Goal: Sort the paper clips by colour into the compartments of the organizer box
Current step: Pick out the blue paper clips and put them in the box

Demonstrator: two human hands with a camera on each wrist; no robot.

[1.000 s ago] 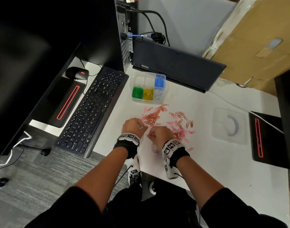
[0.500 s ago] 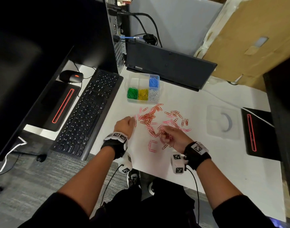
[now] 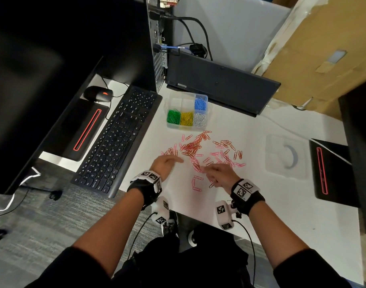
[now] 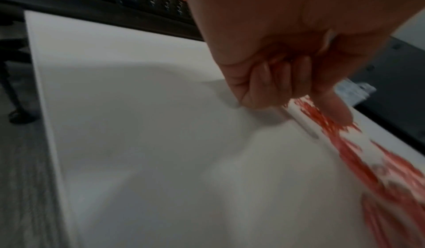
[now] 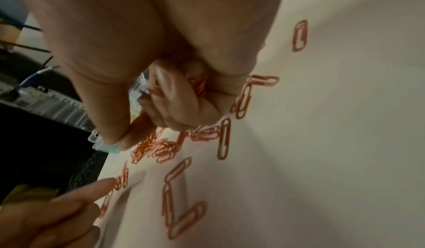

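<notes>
The clear organizer box (image 3: 170, 126) stands at the back of the white desk, with green, yellow, white and blue clips in separate compartments and two back ones bare. Red and pink paper clips (image 3: 193, 148) lie scattered in front of it. My left hand (image 3: 173, 161) rests at the pile's left edge; its curled fingers (image 4: 260, 86) hold red clips (image 4: 279, 63) in the palm while the index finger points at loose clips. My right hand (image 3: 207, 170) is at the pile's near side, with red clips (image 5: 197, 85) bunched in its curled fingers and thumb and forefinger pinched together.
A black keyboard (image 3: 117, 140) and mouse (image 3: 98, 94) lie to the left, a closed laptop (image 3: 219, 84) behind the box. A clear lid (image 3: 286, 156) and a black device (image 3: 331, 169) are on the right. Three clips (image 3: 195, 183) lie near the desk's front edge.
My hands have drawn apart, the left going left and the right going right. The left index finger has stretched out toward the clips.
</notes>
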